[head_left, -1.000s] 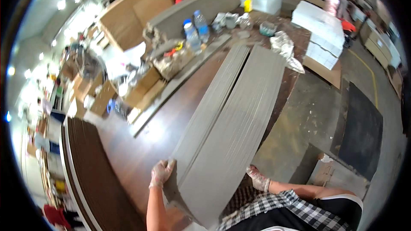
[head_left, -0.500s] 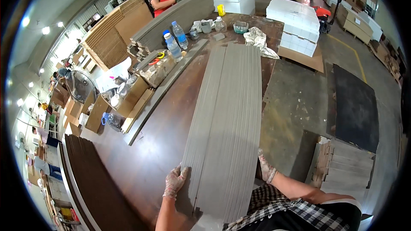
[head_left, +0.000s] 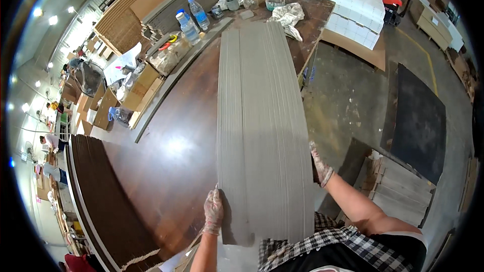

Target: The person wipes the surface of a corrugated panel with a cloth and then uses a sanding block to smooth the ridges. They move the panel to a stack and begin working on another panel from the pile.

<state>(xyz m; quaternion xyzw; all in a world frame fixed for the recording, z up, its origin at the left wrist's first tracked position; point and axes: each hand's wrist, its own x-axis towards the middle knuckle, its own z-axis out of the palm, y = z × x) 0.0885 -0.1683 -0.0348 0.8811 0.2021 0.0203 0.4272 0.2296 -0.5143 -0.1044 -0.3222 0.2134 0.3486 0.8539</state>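
A bundle of long grey boards lies lengthwise in front of me, its near end close to my body and its far end on the brown table. Against the bundle's left edge, near that end, my stained gloved left hand is closed on the boards with its fingers together. My right hand, gloved as well, grips the opposite edge a little farther up; its fingers are partly hidden by the boards. Fine lines run along the bundle where the boards meet.
Dark brown boards stand stacked at the left. Along the table's far left side are plastic bottles, an open cardboard box and a grey strip. A crumpled cloth lies at the far end. White stacked panels stand beyond, right.
The far end of the boards has swung left, so the bundle lies straighter ahead, and its near end now shows. Both hands have moved with it. The whole view has shifted too.
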